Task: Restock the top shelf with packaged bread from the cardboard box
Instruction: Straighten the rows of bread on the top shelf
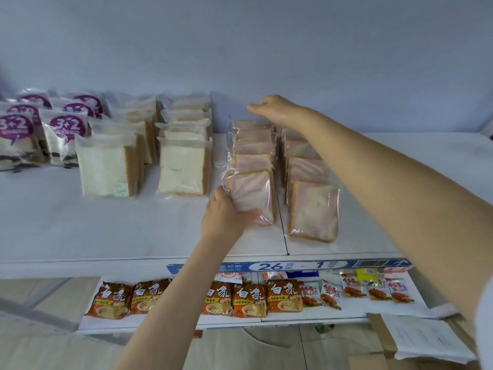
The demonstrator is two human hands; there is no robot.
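Two hands over the shelf (106,231): left hand (226,217) grips the front bread pack (253,193); right hand (274,109) perhaps pinches the rearmost pack (250,124).

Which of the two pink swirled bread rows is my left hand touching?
The left-hand row, next to the white bread: your left hand grips its front pack.

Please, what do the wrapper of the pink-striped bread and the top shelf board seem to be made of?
The wrapper of the pink-striped bread: thin clear plastic film, glossy; it shows glare and wrinkles, and the slices show through. The top shelf board: smooth matte white, perhaps painted metal or laminate; the look does not settle which.
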